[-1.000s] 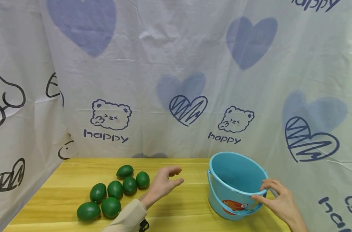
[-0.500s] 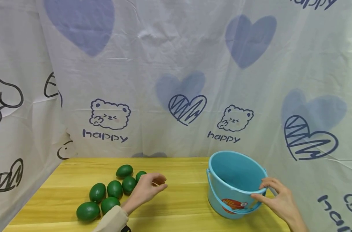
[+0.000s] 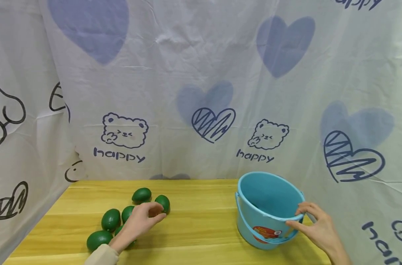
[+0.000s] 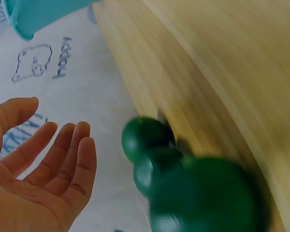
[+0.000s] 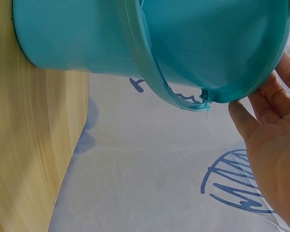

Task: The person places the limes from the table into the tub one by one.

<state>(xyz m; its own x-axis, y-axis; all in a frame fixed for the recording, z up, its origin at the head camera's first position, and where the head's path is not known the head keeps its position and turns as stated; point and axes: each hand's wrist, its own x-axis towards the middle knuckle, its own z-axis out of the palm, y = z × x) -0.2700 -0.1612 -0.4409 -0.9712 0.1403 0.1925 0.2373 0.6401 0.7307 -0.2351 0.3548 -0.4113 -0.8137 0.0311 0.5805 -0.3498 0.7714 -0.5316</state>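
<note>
My left hand (image 3: 138, 221) hovers over a cluster of dark green avocados (image 3: 111, 219), covering some of them in the head view. Its fingers are loosely bent, with nothing between them and the thumb. One avocado (image 3: 163, 203) lies just beyond the fingertips. In the left wrist view, several avocados (image 4: 208, 198) lie to the right of the palm. My right hand (image 3: 320, 227) pinches the rim of a light blue bucket (image 3: 250, 217), thumb outside and fingers over the edge. The bucket stands upright, its mouth facing up, the handle hanging at the front.
A yellow wood-grain table (image 3: 197, 235) carries everything, with bare wood between the avocados and the bucket. Behind it hangs a pale cloth (image 3: 174, 154) printed with hearts and bears, and more cloth closes off both sides.
My left hand has moved left and slightly down, away from the bucket side and over the avocados, still holding nothing. The right hand keeps its hold on the bucket rim.
</note>
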